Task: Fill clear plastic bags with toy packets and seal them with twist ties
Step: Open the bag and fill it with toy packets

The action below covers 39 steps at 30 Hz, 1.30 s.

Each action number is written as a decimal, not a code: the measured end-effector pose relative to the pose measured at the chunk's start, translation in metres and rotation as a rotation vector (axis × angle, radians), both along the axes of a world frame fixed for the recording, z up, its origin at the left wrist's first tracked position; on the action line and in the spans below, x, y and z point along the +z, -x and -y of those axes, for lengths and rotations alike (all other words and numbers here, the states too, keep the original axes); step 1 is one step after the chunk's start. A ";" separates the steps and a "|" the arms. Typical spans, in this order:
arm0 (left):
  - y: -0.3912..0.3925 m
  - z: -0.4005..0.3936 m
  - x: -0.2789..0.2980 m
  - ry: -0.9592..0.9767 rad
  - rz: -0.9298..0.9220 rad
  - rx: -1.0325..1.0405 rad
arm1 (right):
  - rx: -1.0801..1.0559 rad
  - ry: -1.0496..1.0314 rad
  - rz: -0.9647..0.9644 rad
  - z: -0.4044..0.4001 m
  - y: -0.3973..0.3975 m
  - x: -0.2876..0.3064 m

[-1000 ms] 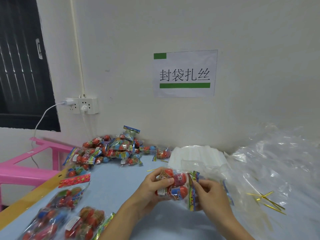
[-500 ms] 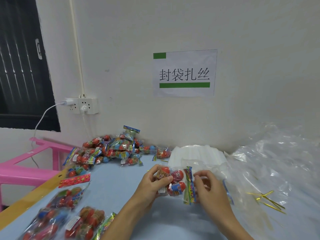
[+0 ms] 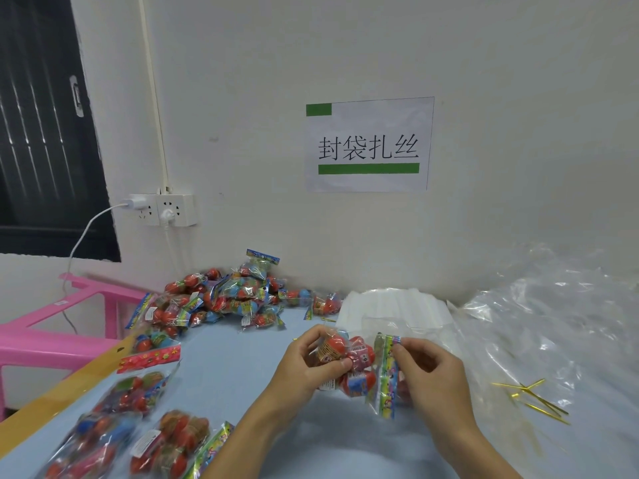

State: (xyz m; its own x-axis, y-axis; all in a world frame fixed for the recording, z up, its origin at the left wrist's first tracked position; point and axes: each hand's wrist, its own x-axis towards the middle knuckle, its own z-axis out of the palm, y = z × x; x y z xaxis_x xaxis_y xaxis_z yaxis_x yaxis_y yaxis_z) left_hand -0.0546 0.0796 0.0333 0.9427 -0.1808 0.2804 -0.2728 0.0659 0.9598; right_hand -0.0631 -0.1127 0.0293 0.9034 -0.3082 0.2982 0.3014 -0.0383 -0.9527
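— Counting hands: 2. The left hand (image 3: 304, 368) grips a bundle of red-and-blue toy packets (image 3: 349, 364); the right hand (image 3: 428, 378) pinches its striped header.
— Gold twist ties (image 3: 532, 397)?
— Several, right of that bundle, uncountable.

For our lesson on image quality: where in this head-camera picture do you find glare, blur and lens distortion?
Head view: glare glints on the crumpled clear plastic; the filled bags at bottom left are blurred; wide-angle distortion tilts the window frame; the wall sign is sharp.
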 end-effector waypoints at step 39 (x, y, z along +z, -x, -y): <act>0.010 0.012 0.005 0.183 -0.090 -0.199 | 0.296 0.129 -0.115 -0.008 0.012 0.005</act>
